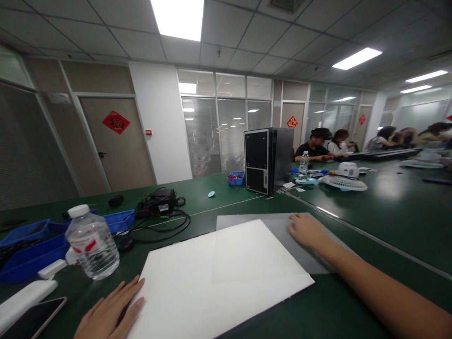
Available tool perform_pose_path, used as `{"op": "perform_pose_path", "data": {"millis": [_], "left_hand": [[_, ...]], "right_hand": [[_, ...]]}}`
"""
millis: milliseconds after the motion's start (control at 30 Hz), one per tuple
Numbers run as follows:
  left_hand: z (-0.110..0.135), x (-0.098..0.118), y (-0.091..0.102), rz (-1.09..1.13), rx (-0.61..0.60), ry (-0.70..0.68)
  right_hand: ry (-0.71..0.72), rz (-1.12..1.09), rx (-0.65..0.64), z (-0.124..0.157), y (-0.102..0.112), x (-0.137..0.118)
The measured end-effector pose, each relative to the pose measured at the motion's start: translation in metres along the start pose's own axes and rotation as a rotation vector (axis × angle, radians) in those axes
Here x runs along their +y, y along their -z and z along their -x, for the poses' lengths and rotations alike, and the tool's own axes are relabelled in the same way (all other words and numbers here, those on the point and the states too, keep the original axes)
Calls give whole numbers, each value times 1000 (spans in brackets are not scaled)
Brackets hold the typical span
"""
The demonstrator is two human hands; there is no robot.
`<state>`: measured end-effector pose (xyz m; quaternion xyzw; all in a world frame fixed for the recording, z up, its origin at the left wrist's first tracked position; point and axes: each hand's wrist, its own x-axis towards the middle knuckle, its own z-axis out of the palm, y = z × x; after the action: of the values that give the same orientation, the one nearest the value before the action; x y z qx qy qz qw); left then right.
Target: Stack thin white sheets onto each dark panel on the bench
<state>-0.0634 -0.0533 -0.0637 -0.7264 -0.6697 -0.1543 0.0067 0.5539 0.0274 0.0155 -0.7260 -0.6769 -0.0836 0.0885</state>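
A large white sheet [176, 282] with a dark lower edge lies on the green table in front of me. Overlapping its right part is a thin translucent sheet [293, 245], whose faint edge shows across the white. My left hand [111, 310] rests at the white sheet's left edge, its fingers stretched out and touching it. Farther right, my right hand [307, 230] lies on the far part of the translucent sheet, palm down with fingers apart and partly bent. Neither hand grips anything.
Left of the sheets stand a water bottle [93, 242], blue trays [35, 254], a phone [35, 318] and a black adapter [157, 202] with cables. A computer tower [259, 162] stands ahead. A white fan [346, 179] lies to the right, with people [314, 146] seated beyond.
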Motion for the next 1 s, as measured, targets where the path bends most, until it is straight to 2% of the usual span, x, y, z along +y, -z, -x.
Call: {"op": "perform_pose_path", "data": {"millis": [100, 233, 433, 700, 900, 1000], "left_hand": [[1, -1, -1, 9, 27, -7], [3, 0, 1, 5, 41, -10], [1, -2, 0, -25, 24, -28], [-2, -2, 0, -39, 0, -12], [0, 2, 2, -15, 39, -22], [1, 3, 3, -11, 32, -12]], "right_hand": [[-139, 34, -31, -4, -8, 27], [-139, 24, -67, -5, -13, 36], [-6, -55, -69, -4, -13, 12], [228, -284, -31, 8, -7, -26], [336, -382, -27, 12, 2, -30], [385, -370, -68, 13, 10, -25]]}}
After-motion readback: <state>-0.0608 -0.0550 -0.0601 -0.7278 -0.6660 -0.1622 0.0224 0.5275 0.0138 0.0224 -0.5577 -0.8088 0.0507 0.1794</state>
